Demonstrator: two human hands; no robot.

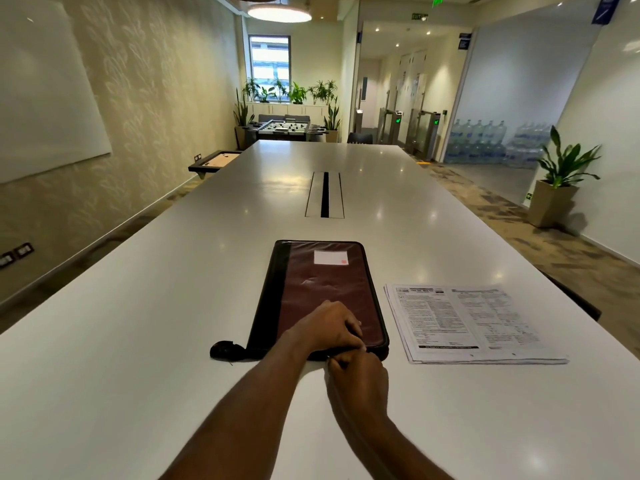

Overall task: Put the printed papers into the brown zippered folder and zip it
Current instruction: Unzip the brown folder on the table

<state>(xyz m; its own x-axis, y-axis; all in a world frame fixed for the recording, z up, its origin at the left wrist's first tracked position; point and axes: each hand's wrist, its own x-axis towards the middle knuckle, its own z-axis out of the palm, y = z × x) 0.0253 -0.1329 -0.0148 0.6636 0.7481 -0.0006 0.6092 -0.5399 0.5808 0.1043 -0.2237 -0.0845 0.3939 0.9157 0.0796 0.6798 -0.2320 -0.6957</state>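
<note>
The brown zippered folder (pixel 322 285) lies flat and closed on the white table (pixel 138 341), with a black spine on its left side and a white label near its far end. My left hand (pixel 329 329) rests on the folder's near right part and holds it down. My right hand (pixel 356 375) is at the folder's near edge, its fingers pinched at the zipper; the pull itself is hidden. The printed papers (pixel 467 322) lie in a stack to the right of the folder, untouched. A black strap (pixel 227 349) sticks out at the folder's near left corner.
A cable slot (pixel 325 195) runs along the table's middle, beyond the folder. A dark chair (pixel 575 299) stands at the table's right edge. A potted plant (pixel 557 181) stands by the right wall. A foosball table (pixel 287 128) stands at the far end of the room.
</note>
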